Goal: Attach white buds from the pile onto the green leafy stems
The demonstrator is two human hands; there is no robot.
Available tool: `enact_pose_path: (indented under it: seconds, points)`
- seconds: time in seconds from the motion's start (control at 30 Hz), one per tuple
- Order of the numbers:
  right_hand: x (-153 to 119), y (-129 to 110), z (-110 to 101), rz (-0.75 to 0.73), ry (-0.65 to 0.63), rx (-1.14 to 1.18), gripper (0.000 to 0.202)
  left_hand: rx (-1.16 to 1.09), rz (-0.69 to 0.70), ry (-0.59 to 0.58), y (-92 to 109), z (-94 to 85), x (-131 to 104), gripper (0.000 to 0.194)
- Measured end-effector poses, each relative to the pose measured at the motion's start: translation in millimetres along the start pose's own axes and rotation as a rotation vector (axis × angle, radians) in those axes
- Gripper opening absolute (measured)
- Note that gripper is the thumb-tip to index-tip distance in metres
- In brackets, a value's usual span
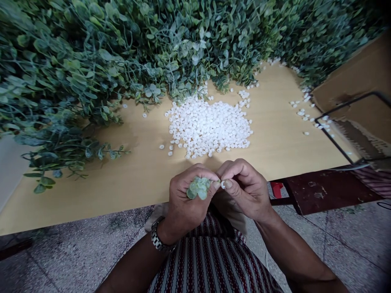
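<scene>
My left hand is closed around an artificial leaf sprig, its pale green leaves showing above the fist. Between the thumb and fingertips of my right hand is a small white plastic bead. The two hands nearly meet at the fingertips, where the sprig's stem end comes close to the bead; whether they touch I cannot tell. Just beyond my hands a heap of the same white beads lies on the table.
A thick bank of artificial greenery covers the back of the table. One bunch spreads toward the front left. At the right stand a torn cardboard box and a black metal frame, with loose beads nearby. A dark red stool-like surface is below.
</scene>
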State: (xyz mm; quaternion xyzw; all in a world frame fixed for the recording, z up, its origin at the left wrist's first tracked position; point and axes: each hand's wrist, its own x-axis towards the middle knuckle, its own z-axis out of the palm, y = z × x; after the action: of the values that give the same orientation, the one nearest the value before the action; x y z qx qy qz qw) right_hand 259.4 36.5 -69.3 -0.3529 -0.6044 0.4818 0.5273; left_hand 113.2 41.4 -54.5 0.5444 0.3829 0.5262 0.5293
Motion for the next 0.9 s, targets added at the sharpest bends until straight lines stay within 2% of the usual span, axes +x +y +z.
enact_pose_path:
  seconds: [0.17, 0.43, 0.57, 0.7, 0.8, 0.9]
  points:
    - [-1, 1, 1, -0.025, -0.031, -0.042, 0.005, -0.012, -0.017, 0.009, -1, 0.6, -1, 0.011]
    - [-3, 6, 4, -0.107, 0.039, -0.151, 0.008, -0.014, -0.053, 0.007, -1, 1.0, 0, 0.012]
    - [-2, 3, 4, -0.081, 0.037, -0.145, 0.008, -0.018, -0.068, -0.049, 0, -2.3, 1, 0.003]
    - [-5, -1, -1, -0.069, 0.037, -0.154, 0.01, -0.175, -0.12, -0.132, -1, -8.1, 0, 0.021]
    - [-5, -8, -7, -0.121, 0.067, -0.225, 0.013, -0.233, -0.207, -0.175, -2, -10.4, 0, 0.013]
    - [1, -19, -11, -0.215, 0.06, -0.339, 0.016, -0.184, -0.265, -0.203, -1, -8.7, 1, 0.009]
